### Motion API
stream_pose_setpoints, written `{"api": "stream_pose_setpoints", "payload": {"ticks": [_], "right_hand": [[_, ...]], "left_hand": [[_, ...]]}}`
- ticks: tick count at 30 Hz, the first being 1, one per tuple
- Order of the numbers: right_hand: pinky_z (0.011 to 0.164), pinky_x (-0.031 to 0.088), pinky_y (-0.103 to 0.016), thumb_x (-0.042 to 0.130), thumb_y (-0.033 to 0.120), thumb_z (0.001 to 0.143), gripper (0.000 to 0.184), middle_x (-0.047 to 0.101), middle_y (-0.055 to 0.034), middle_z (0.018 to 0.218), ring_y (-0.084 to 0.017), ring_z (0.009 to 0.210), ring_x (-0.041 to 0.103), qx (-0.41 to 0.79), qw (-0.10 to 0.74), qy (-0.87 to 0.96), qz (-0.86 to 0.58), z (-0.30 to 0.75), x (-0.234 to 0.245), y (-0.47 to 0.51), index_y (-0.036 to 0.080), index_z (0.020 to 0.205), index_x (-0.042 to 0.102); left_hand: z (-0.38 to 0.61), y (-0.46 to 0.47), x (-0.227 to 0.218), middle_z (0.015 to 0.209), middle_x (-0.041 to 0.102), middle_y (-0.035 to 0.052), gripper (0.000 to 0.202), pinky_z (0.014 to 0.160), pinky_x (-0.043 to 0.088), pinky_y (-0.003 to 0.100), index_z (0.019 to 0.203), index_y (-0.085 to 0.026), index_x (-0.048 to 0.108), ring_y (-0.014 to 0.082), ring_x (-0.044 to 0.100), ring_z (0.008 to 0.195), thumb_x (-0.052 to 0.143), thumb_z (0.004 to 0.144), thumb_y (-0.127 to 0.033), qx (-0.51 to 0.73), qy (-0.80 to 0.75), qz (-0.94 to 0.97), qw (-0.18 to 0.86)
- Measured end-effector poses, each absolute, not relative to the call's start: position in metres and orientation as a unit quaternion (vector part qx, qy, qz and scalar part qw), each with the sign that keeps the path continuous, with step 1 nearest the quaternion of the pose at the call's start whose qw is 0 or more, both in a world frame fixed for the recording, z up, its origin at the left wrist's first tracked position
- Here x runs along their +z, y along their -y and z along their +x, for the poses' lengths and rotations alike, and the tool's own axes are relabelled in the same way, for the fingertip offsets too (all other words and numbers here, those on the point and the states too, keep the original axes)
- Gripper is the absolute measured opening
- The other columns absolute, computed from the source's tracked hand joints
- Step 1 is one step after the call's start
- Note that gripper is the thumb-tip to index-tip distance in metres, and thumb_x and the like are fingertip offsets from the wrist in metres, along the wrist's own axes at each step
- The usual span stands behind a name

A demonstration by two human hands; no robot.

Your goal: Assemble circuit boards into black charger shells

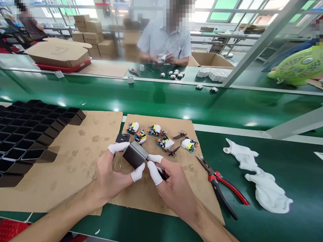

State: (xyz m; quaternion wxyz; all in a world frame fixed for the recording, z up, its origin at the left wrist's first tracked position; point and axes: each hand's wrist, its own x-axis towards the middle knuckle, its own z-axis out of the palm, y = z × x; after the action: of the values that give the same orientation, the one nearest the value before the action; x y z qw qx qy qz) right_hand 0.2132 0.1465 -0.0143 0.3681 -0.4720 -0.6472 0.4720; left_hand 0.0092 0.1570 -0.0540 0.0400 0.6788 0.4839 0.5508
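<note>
My left hand point(114, 169), white covers on its fingertips, grips a black rectangular housing point(135, 154) between thumb and fingers. At the housing's right end my right hand point(171, 181) is closed, its covered thumb and finger pinched together. A dark piece shows between its fingers, mostly hidden, and I cannot make out what it is. Just beyond the hands lie several small circuit boards point(165, 144) with yellow and white parts, some with black pieces attached. A flat black piece point(122, 138) lies left of them, partly behind the housing.
Rows of black housings point(32, 127) stand on cardboard point(83, 161) at left. Red-and-black pliers point(215, 178) and white gloves point(267, 188) lie at right. Beyond the green conveyor point(151, 97), a person point(165, 43) handles a white part. A metal post point(262, 43) rises at right near a green fan point(297, 65).
</note>
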Motion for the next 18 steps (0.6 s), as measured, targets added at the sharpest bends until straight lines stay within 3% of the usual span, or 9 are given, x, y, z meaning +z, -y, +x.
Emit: {"api": "stream_pose_setpoints", "payload": {"ticks": [3,8,18], "right_hand": [[0.06,0.038,-0.029,0.062,0.034,0.111,0.029,0.069,0.0022,0.075,-0.015,0.067,0.047,0.471,0.371,0.647,-0.472,0.213,-0.0138,-0.1466,0.021,0.122,0.086],[0.069,0.047,-0.029,0.062,0.032,0.111,0.029,0.076,0.001,0.082,-0.016,0.074,0.059,0.47,0.373,0.651,-0.465,0.2137,-0.0168,-0.1473,0.023,0.124,0.086],[0.067,0.044,-0.03,0.061,0.033,0.111,0.03,0.076,0.0001,0.081,-0.017,0.072,0.057,0.465,0.362,0.656,-0.472,0.2122,-0.0154,-0.1464,0.02,0.122,0.086]], "left_hand": [[0.0084,-0.1562,-0.0549,0.107,0.077,0.0035,0.052,0.086,0.069,0.037,0.13,-0.022,0.065,0.0226,0.08,0.093,0.091,0.085,-0.029,0.55,-0.485,0.678,0.046],[0.0085,-0.1554,-0.0547,0.107,0.076,0.0029,0.051,0.085,0.069,0.036,0.129,-0.022,0.065,0.022,0.079,0.094,0.091,0.085,-0.028,0.553,-0.486,0.675,0.054],[0.0074,-0.1542,-0.0559,0.108,0.077,0.003,0.052,0.087,0.069,0.036,0.13,-0.023,0.065,0.0225,0.08,0.097,0.092,0.085,-0.028,0.555,-0.483,0.675,0.062]]}}
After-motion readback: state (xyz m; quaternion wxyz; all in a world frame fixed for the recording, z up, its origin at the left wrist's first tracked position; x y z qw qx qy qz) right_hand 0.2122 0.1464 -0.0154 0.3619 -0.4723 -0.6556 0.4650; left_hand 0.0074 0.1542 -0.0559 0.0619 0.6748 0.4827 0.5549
